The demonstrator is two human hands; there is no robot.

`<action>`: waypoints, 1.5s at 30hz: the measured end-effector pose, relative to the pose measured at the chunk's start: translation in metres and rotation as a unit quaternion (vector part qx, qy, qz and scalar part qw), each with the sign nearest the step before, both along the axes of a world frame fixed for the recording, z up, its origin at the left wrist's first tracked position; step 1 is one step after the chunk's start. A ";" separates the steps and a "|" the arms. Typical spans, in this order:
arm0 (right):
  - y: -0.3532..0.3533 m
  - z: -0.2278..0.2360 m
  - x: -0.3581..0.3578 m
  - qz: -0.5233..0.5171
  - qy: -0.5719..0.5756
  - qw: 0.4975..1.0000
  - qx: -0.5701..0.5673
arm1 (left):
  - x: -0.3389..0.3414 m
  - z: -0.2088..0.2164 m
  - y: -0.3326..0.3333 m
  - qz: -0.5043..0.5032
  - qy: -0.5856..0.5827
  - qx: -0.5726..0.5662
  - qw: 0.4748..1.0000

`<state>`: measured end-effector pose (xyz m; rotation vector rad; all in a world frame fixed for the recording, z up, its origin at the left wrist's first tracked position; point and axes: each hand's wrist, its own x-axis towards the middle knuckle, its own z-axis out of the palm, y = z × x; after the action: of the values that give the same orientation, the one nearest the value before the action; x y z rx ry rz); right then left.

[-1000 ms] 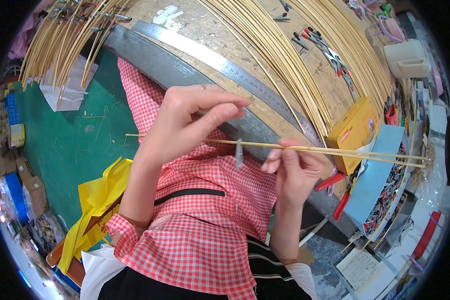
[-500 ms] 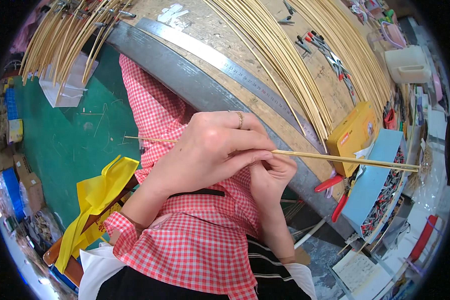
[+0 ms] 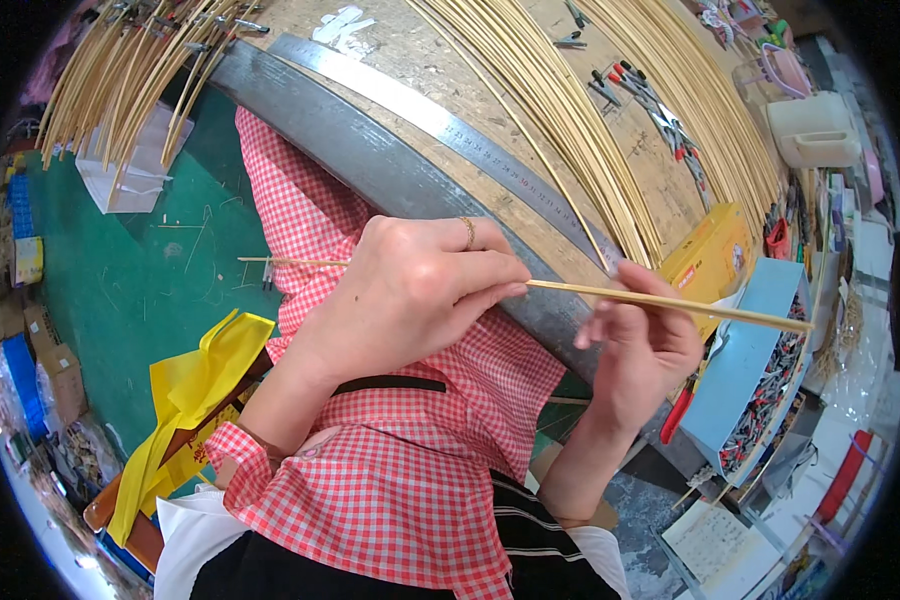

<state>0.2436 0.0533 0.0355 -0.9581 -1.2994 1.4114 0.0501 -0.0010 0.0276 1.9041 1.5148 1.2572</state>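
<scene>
Across my lap, thin bamboo strips [image 3: 740, 314] lie lengthwise together, the thin tail pointing left over the floor. My left hand [image 3: 420, 285], a ring on one finger, pinches them between thumb and fingertips near the middle. My right hand [image 3: 645, 350] is farther along toward the right end, its fingers curled loosely and apart around the strips, slightly blurred. No firm grip shows there. Below both hands is the red-and-white checked apron [image 3: 390, 480] over my lap.
Ahead is a wooden workbench [image 3: 450, 75] with a dark metal front edge, a steel ruler [image 3: 420, 110], bundled bamboo strips [image 3: 560, 110] and small clips [image 3: 670, 125]. At right are a yellow box [image 3: 710, 255] and a blue box [image 3: 755, 330] full of clips. Yellow cloth [image 3: 210, 370] hangs at left.
My right hand has left its place beside the left hand and slid right along the strips, its fingers loosening. My left hand has shifted slightly left with the strips still pinched.
</scene>
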 end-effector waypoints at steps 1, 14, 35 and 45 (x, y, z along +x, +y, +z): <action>0.003 0.001 0.005 0.009 0.034 0.999 0.005 | 0.000 0.000 0.000 -0.006 -0.001 0.001 1.000; 0.001 -0.003 0.002 0.084 0.071 0.991 0.078 | 0.004 -0.004 0.005 -0.119 -0.215 -0.136 0.960; 0.192 -0.017 -0.028 0.113 -0.510 0.735 0.433 | -0.011 -0.004 0.004 0.004 -0.247 -0.145 0.958; 0.201 -0.018 -0.068 0.134 -0.544 0.672 0.484 | -0.015 -0.007 0.005 0.029 -0.225 -0.109 0.968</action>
<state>0.1757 0.2547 0.0175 -0.7925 -2.7397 -0.0546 0.0356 0.0037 0.0210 1.3313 1.4014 1.3687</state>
